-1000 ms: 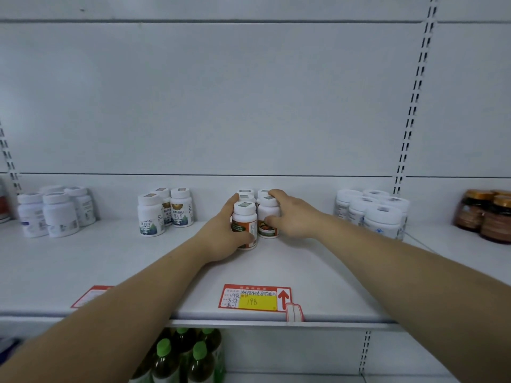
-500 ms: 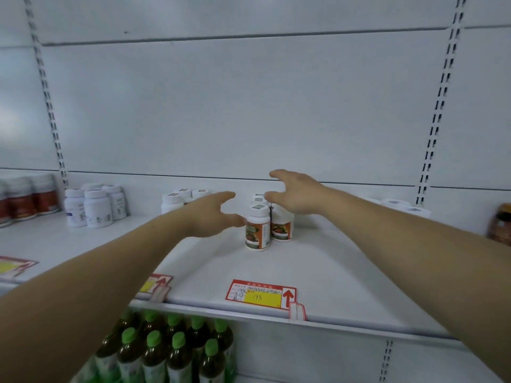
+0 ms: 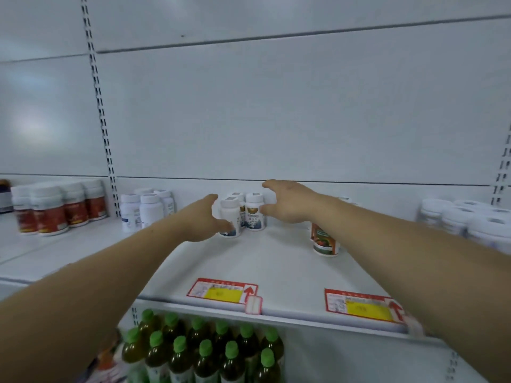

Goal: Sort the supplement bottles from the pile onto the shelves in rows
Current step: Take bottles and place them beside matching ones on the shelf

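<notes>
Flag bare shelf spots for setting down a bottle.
Free: shelf front between blue-label bottles, orange-label bottles and price tags; also the strip before the white bottles, left. Crowded: back row around the left hand and right hand; green-cap bottles below.

2 arms outstretched, left grip (image 3: 199, 220) fingers spread, right grip (image 3: 291, 203) loosely cupped

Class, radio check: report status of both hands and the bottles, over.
Left hand open, right hand open. Blue-label bottles upright between them, not gripped. Orange-label bottle stands under right forearm.
</notes>
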Available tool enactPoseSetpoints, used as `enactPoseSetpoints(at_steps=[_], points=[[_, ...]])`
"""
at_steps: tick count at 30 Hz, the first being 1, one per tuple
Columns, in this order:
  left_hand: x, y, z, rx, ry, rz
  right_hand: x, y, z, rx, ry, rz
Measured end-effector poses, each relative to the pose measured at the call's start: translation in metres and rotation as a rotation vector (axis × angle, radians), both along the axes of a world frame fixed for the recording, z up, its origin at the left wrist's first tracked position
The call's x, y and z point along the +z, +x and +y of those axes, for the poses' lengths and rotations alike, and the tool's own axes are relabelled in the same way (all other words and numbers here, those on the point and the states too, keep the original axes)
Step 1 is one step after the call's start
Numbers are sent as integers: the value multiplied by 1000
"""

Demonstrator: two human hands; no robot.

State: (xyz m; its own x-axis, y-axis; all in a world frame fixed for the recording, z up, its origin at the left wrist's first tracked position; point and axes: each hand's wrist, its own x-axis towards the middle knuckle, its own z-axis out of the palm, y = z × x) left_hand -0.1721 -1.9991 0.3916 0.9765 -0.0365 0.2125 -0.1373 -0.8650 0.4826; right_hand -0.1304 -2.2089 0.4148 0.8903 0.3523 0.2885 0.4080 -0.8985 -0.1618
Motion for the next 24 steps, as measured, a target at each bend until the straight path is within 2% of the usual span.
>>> enactPoseSetpoints(at_steps=[7,13,24], points=[[-10,48,18,-199,-275,142,-30,23,44,-136,116,58],[-24,65,17,-331,-397,118,-41,20,55,-212,170,66],[-33,73,18,-304,-275,1,-36,31,53,-273,104,-95]])
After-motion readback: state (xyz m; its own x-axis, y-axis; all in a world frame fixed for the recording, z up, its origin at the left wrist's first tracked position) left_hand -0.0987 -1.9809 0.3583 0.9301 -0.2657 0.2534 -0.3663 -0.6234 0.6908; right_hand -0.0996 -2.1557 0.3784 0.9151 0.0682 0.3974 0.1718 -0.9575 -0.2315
